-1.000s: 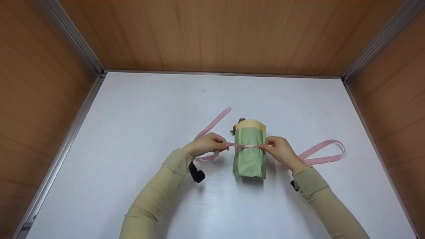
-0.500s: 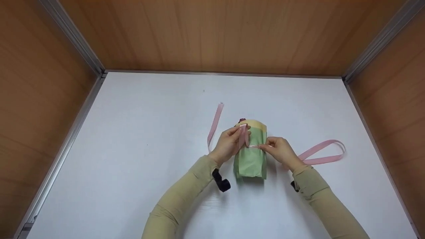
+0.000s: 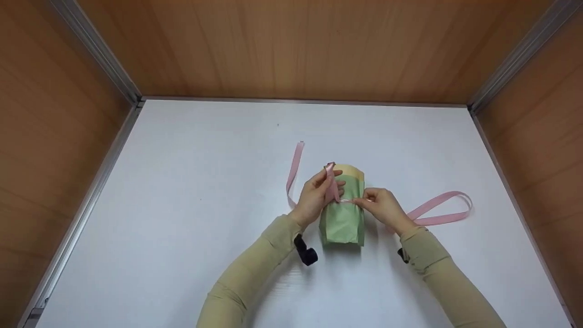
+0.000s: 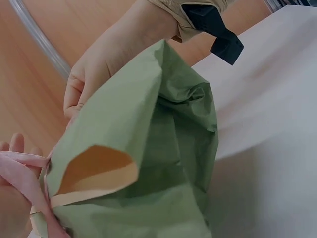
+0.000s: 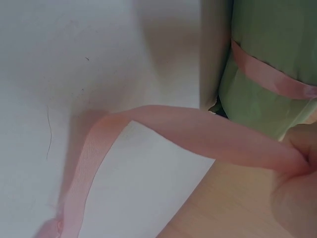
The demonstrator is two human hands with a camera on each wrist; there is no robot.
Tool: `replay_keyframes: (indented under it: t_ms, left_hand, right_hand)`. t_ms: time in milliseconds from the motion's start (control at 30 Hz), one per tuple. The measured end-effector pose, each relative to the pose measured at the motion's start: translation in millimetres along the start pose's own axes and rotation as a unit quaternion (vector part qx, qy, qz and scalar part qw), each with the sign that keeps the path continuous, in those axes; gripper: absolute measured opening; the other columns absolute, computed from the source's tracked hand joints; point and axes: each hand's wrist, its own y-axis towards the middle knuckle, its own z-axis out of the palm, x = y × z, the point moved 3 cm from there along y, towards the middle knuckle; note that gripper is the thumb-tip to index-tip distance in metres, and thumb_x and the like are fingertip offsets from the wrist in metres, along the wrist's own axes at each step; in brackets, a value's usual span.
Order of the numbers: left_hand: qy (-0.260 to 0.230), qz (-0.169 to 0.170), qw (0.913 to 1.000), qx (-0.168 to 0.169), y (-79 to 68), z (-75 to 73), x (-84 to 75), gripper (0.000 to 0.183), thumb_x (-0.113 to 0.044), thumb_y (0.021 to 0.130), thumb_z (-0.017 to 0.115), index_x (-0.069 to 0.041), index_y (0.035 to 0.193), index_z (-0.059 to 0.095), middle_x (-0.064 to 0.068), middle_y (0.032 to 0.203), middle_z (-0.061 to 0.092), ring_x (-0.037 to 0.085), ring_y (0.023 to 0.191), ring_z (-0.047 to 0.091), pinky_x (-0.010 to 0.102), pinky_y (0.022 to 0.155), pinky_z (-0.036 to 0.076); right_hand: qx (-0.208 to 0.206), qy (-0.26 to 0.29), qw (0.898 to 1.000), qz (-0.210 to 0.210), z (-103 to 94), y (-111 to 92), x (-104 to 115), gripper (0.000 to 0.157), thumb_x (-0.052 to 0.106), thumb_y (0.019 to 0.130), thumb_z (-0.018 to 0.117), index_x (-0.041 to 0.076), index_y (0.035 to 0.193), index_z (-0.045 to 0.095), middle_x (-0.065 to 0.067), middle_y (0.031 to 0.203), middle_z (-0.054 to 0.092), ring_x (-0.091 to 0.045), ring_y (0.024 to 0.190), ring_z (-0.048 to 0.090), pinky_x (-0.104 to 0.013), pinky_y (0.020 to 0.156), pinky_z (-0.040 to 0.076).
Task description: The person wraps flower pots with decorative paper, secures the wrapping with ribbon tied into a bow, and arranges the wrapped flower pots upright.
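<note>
A bundle wrapped in green paper (image 3: 341, 228) with a yellow top edge lies on the white table; a bit of dark red flower shows at its upper left. Pink ribbon (image 5: 267, 77) goes round its middle. Over the wrap's left side, my left hand (image 3: 310, 200) holds a folded length of this ribbon (image 4: 25, 181) between thumb and fingers. At the right edge of the bundle, my right hand (image 3: 383, 206) pinches the ribbon against the wrap. From that hand a stretch of ribbon (image 5: 198, 131) runs down to the table.
One ribbon tail (image 3: 295, 166) lies on the table (image 3: 205, 150) left of the bundle. Right of the right hand, more ribbon (image 3: 442, 220) lies in a loop. Wooden panels (image 3: 291, 50) with metal edging enclose the back and sides.
My left hand has moved right from beside the bundle to over its left side, bringing the ribbon up into a fold. The left tail has swung more upright. My right hand stays put.
</note>
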Motion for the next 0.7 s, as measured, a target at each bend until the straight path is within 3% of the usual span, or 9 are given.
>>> replay_keyframes:
  t_ms: [200,300,433,500,567,633,700]
  left_hand:
    - [0.013,0.007,0.9998,0.012,1.2,0.9,-1.8,0.040,-0.016,0.104,0.033,0.003,0.139,0.039,0.022,0.133,0.048,0.016,0.107,0.058,0.034,0.093,0.050]
    - [0.034,-0.002,0.9989,0.032,0.5,1.7,2.2,0.044,-0.015,0.104,0.030,-0.001,0.146,0.029,0.019,0.136,0.046,0.017,0.111,0.055,0.034,0.097,0.048]
    - [0.060,-0.001,0.9972,0.045,-0.8,1.0,6.8,0.045,-0.013,0.104,0.029,-0.005,0.148,0.024,0.015,0.135,0.049,0.014,0.106,0.056,0.029,0.092,0.050]
    - [0.062,0.003,0.9972,0.042,-0.9,1.3,8.9,0.041,-0.012,0.104,0.031,-0.005,0.144,0.030,0.016,0.129,0.054,0.011,0.096,0.059,0.024,0.084,0.051]
    - [0.066,0.008,0.9974,0.029,-1.0,1.2,12.2,0.028,-0.011,0.103,0.034,-0.003,0.129,0.037,0.017,0.120,0.061,0.008,0.083,0.060,0.020,0.074,0.050]
    - [0.058,0.010,0.9982,0.009,-1.0,0.6,14.9,0.010,-0.009,0.102,0.038,-0.006,0.112,0.036,0.016,0.111,0.066,0.006,0.073,0.058,0.019,0.068,0.048]
    - [0.054,0.013,0.9984,-0.010,-0.6,-0.5,17.0,0.008,-0.008,0.101,0.041,-0.010,0.103,0.033,0.012,0.101,0.069,0.005,0.066,0.056,0.017,0.064,0.047]
  right_hand:
    - [0.001,-0.005,1.000,-0.002,-0.3,0,-1,0.033,0.024,0.088,0.068,0.008,0.066,0.049,0.006,0.059,0.037,-0.011,0.057,0.034,-0.023,0.051,0.027]
    - [0.003,-0.003,1.000,-0.002,0.0,0,-1,0.033,0.024,0.088,0.068,0.008,0.066,0.050,0.006,0.059,0.037,-0.011,0.057,0.035,-0.023,0.052,0.028]
    - [0.003,-0.006,1.000,-0.001,0.2,0,-2,0.033,0.025,0.088,0.067,0.008,0.066,0.050,0.006,0.058,0.037,-0.010,0.057,0.034,-0.023,0.052,0.028]
    - [0.000,-0.007,1.000,0.002,0.3,0,-3,0.033,0.024,0.088,0.068,0.008,0.066,0.050,0.007,0.057,0.037,-0.009,0.056,0.034,-0.022,0.052,0.027]
    - [-0.002,-0.005,1.000,0.000,0.6,0,-3,0.034,0.024,0.087,0.069,0.007,0.065,0.050,0.008,0.056,0.037,-0.008,0.055,0.033,-0.022,0.051,0.027]
    - [-0.004,-0.001,1.000,-0.001,1.3,1,-3,0.033,0.023,0.087,0.069,0.006,0.065,0.050,0.009,0.055,0.038,-0.007,0.055,0.033,-0.022,0.051,0.026]
    - [-0.005,0.000,1.000,-0.003,2.0,1,-3,0.033,0.023,0.087,0.069,0.006,0.065,0.051,0.009,0.055,0.038,-0.007,0.055,0.034,-0.021,0.051,0.027]
